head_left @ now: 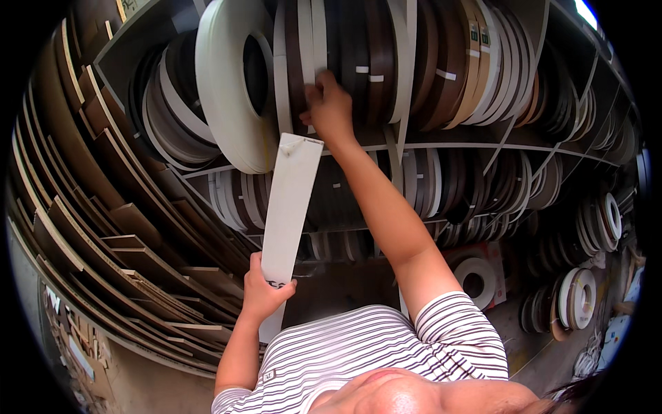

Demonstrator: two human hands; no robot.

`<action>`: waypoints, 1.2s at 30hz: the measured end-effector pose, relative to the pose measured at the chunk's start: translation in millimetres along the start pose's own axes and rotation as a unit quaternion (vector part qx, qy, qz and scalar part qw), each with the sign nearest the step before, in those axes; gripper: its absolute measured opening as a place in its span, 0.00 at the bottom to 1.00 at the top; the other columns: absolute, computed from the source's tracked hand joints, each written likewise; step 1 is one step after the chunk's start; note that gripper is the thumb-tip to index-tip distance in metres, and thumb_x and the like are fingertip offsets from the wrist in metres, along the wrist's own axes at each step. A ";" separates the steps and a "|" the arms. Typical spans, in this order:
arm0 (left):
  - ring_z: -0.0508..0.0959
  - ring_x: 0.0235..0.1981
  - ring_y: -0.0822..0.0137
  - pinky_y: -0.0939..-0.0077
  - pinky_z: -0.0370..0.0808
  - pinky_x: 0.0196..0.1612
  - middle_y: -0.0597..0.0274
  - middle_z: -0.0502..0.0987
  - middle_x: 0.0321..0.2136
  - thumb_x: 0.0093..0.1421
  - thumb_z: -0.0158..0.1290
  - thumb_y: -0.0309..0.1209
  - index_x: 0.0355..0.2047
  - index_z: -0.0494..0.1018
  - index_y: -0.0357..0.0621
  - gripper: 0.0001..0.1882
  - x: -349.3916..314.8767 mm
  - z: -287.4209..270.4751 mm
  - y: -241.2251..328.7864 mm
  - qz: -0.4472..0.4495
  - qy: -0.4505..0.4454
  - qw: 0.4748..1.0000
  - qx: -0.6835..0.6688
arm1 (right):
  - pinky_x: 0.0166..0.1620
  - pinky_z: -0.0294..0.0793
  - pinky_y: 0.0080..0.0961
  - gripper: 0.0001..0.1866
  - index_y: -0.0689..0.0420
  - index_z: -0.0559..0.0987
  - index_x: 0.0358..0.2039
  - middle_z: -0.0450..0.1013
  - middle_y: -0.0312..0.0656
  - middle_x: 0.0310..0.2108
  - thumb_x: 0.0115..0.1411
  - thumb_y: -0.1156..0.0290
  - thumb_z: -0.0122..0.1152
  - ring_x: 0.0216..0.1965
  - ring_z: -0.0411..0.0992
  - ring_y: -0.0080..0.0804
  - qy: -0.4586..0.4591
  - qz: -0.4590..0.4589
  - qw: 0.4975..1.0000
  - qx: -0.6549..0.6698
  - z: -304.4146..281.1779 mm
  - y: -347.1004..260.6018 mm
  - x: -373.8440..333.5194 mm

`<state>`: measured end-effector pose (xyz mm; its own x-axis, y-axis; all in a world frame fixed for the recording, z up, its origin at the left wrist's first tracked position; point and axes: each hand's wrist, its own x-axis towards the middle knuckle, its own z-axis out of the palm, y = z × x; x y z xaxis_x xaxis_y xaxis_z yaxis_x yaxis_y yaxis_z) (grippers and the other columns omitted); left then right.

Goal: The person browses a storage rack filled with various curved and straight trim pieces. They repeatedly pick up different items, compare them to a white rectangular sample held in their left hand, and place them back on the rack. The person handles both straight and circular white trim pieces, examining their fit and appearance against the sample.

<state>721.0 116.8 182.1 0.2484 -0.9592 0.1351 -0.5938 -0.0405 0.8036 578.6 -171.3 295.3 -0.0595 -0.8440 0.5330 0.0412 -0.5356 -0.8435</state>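
Note:
My left hand [265, 293] is closed around the lower part of a long white board strip [293, 207], which stands up tilted a little to the right. Its top end, chipped at one corner, comes just below the upper row of the shelf. Reaching up to that row, my right hand [331, 110] has its fingers curled against the face of a white edge-banding roll [316, 41]. A dark brown edge-banding roll [295, 69] sits right beside it. My fingertips are partly hidden and slightly blurred.
A large cream edge-banding roll [221, 90] juts out left of my right hand. The shelf divider [408, 69] stands to the right, with more rolls beyond it. Upright brown boards [124, 179] fill the left side. Several rolls [578, 298] stand on the floor at right.

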 end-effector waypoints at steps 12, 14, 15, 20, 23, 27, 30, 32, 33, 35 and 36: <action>0.82 0.41 0.44 0.57 0.77 0.45 0.42 0.80 0.38 0.42 0.69 0.37 0.50 0.64 0.39 0.37 -5.4 -40.5 -74.0 0.000 -0.089 0.996 0.014 | 0.65 0.62 0.50 0.26 0.54 0.74 0.61 0.69 0.54 0.61 0.66 0.58 0.56 0.64 0.65 0.48 0.034 -0.230 0.804 -0.548 -4.8 -82.1 218.7; 0.82 0.42 0.43 0.56 0.77 0.45 0.41 0.80 0.38 0.42 0.69 0.38 0.50 0.65 0.39 0.37 -8.4 -42.1 -86.6 -0.012 -0.097 0.995 0.006 | 0.65 0.63 0.46 0.23 0.53 0.77 0.58 0.70 0.54 0.61 0.67 0.58 0.53 0.64 0.65 0.50 0.034 -0.284 0.813 -0.508 5.1 -71.4 245.7; 0.82 0.42 0.42 0.56 0.77 0.44 0.41 0.80 0.38 0.42 0.69 0.38 0.50 0.65 0.39 0.37 -10.2 -43.8 -91.2 -0.012 -0.098 0.995 0.007 | 0.66 0.62 0.45 0.25 0.55 0.77 0.58 0.69 0.53 0.63 0.67 0.54 0.53 0.66 0.62 0.52 -0.023 -0.238 0.792 -0.562 2.6 -84.6 253.5; 0.81 0.43 0.40 0.52 0.77 0.45 0.40 0.80 0.39 0.41 0.69 0.39 0.50 0.65 0.40 0.38 -23.4 -47.6 -125.7 -0.057 -0.096 0.994 0.021 | 0.65 0.64 0.44 0.28 0.55 0.78 0.57 0.70 0.53 0.61 0.65 0.50 0.55 0.65 0.65 0.50 0.004 -0.269 0.809 -0.522 16.6 -64.8 300.4; 0.81 0.43 0.39 0.51 0.77 0.45 0.40 0.80 0.39 0.40 0.70 0.39 0.50 0.64 0.41 0.39 -30.5 -52.9 -143.1 -0.063 -0.086 0.994 0.009 | 0.64 0.65 0.44 0.28 0.56 0.78 0.57 0.70 0.54 0.61 0.65 0.50 0.55 0.64 0.65 0.51 -0.006 -0.235 0.797 -0.556 27.7 -74.5 289.5; 0.81 0.42 0.39 0.51 0.77 0.45 0.40 0.80 0.39 0.40 0.70 0.38 0.50 0.65 0.42 0.38 -30.2 -58.3 -152.4 -0.057 -0.075 0.996 0.005 | 0.63 0.66 0.43 0.28 0.57 0.78 0.57 0.70 0.54 0.61 0.65 0.51 0.56 0.64 0.66 0.52 -0.027 -0.204 0.785 -0.584 34.0 -93.8 272.9; 0.81 0.41 0.39 0.51 0.78 0.44 0.41 0.80 0.38 0.41 0.69 0.38 0.50 0.65 0.42 0.37 -24.6 -62.8 -146.8 -0.038 -0.070 0.997 0.011 | 0.62 0.67 0.43 0.28 0.58 0.78 0.57 0.70 0.55 0.61 0.64 0.52 0.57 0.63 0.66 0.53 -0.051 -0.183 0.779 -0.597 34.3 -119.1 244.6; 0.81 0.41 0.39 0.51 0.78 0.44 0.42 0.81 0.37 0.41 0.69 0.38 0.49 0.66 0.41 0.36 -20.7 -63.1 -149.1 -0.021 -0.071 0.997 -0.002 | 0.62 0.67 0.43 0.28 0.58 0.78 0.57 0.70 0.55 0.60 0.64 0.52 0.57 0.63 0.66 0.54 -0.062 -0.171 0.777 -0.603 28.2 -134.6 222.9; 0.81 0.40 0.39 0.51 0.78 0.43 0.42 0.81 0.36 0.41 0.69 0.38 0.48 0.66 0.41 0.35 -18.2 -63.4 -147.0 -0.004 -0.067 0.998 -0.002 | 0.61 0.67 0.43 0.28 0.59 0.78 0.57 0.70 0.55 0.60 0.64 0.52 0.57 0.63 0.66 0.54 -0.068 -0.165 0.779 -0.601 24.5 -143.4 208.2; 0.81 0.40 0.39 0.52 0.78 0.43 0.42 0.81 0.37 0.41 0.69 0.38 0.48 0.66 0.41 0.35 -15.1 -64.6 -147.0 0.008 -0.065 0.998 -0.001 | 0.61 0.68 0.43 0.28 0.59 0.78 0.57 0.70 0.55 0.60 0.64 0.52 0.58 0.62 0.66 0.54 -0.083 -0.151 0.799 -0.576 18.8 -159.3 170.5; 0.81 0.40 0.39 0.52 0.78 0.42 0.41 0.81 0.37 0.41 0.69 0.37 0.48 0.66 0.41 0.35 -14.5 -65.1 -147.1 0.011 -0.063 0.998 -0.001 | 0.60 0.68 0.44 0.27 0.60 0.78 0.56 0.70 0.56 0.59 0.63 0.55 0.58 0.62 0.66 0.56 -0.119 -0.109 0.828 -0.537 24.2 -181.9 136.2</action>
<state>854.6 154.9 99.6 0.1372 -0.9874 0.0793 -0.5972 -0.0186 0.8019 587.1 -189.5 522.9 0.2542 -0.7806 0.5710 -0.8627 -0.4499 -0.2308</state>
